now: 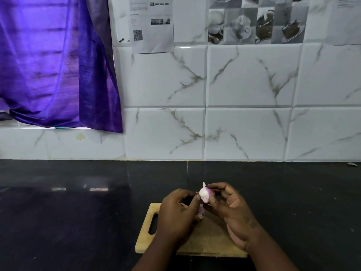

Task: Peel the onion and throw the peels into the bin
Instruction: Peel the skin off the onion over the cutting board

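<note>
A: Lower centre of the frame, over the cutting board (205, 239) – a small onion (205, 195) held up between both hands, clear of the board

B: Who's got what?

A: Right hand (232, 210) has fingers closed round the onion from the right side, thumb below, index on top near the pale tip. Left hand (177, 210) is pinched in at the onion's left edge, fingertips together, prob on a flap of skin, though I can't see the flap itself

B: So how to peel it well from here?

A: My read: keep the right hand's hold firm but not crushing, turn the onion a bit at a time, let the left pull skin from tip twd root in long strips rather than bits. Much of it looks pale w/ a purple patch still on the right side, so that patch wants doing next. Drop scraps onto the board so they gather in one go

B: Any scraps there already?

A: Some purplish peels (201, 212) just below the onion, half behind the left hand; can't tell if they lie on the board or hang from the fingers

B: And the bin?

A: Not in view. Far side of the onion is hidden by fingers, board's lower edge is covered by the forearms, dark tabletop (78, 212) shows little detail. Papers on the tiled wall, upper centre, too blurred to read
</note>
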`<action>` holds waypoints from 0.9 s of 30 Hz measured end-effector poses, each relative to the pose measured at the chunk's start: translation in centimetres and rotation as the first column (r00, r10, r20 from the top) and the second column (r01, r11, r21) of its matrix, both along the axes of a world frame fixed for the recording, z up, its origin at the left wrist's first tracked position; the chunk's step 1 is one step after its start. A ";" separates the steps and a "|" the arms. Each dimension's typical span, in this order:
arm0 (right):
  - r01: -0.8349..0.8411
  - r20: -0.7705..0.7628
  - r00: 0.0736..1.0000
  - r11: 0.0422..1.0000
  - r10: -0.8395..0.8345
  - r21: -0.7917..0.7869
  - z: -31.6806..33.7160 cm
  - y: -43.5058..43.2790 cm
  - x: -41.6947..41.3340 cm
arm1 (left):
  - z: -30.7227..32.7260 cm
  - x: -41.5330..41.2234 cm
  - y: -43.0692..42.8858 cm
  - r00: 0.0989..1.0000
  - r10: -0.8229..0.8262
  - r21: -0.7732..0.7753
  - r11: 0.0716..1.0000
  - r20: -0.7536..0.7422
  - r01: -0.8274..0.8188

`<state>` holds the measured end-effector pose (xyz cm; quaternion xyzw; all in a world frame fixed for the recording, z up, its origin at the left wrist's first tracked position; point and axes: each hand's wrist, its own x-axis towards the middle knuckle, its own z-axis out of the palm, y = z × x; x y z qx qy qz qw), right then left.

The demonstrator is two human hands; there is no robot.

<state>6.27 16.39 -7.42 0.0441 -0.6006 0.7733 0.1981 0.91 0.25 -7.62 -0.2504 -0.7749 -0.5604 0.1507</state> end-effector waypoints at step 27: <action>-0.019 -0.062 0.998 0.998 0.023 0.063 -0.3 0.0 -0.1 | 0.3 0.7 -0.1 0.992 0.070 -0.054 0.996 -0.100 -0.076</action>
